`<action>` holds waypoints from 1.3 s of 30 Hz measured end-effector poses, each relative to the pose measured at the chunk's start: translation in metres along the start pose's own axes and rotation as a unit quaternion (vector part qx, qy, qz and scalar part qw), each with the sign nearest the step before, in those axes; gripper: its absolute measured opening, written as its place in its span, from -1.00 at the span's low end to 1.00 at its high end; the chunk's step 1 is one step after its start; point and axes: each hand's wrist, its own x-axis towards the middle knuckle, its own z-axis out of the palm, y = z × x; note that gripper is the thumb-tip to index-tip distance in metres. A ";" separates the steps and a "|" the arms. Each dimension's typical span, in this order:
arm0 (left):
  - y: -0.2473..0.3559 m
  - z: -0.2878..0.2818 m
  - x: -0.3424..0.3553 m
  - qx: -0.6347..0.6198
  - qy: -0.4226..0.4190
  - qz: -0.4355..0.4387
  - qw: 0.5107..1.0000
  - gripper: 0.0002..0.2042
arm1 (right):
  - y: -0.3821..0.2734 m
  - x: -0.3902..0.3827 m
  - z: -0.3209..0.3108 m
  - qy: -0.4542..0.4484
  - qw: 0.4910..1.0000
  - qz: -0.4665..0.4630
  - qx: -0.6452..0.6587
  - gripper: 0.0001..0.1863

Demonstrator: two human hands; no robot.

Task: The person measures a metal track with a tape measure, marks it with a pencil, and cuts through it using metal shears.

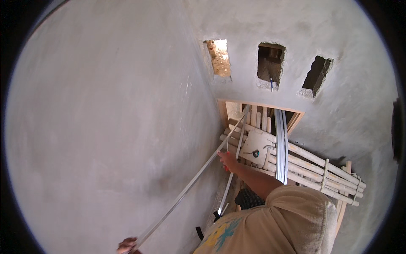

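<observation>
A long, thin metal strip [186, 190] runs diagonally along the grey wall, from the lower left up toward the doorway. My left hand [128, 244] is closed around its lower end at the bottom edge of the view. Farther up, my right hand [229, 161] grips a red-handled tool [227, 168], its fingertips against or very near the strip. A thin, pale part of that tool points upward past the fingers; its exact kind is hidden by the hand. Behind my right hand, a second metal strip [241, 144] slants downward, apart from the first.
A scaffold of round poles [313, 165] bears a white board [256, 137] with a tape measure [256, 153] and a hammer [267, 155]. Silver metal profiles [281, 144] lean through the wood-framed doorway [262, 103]. Three rough openings pierce the wall above, including a middle one [269, 63].
</observation>
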 end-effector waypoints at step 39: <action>0.133 -0.194 -0.274 0.157 0.659 -0.168 0.716 -0.79 | 0.165 -0.014 0.047 -0.135 0.966 0.197 0.105 -0.44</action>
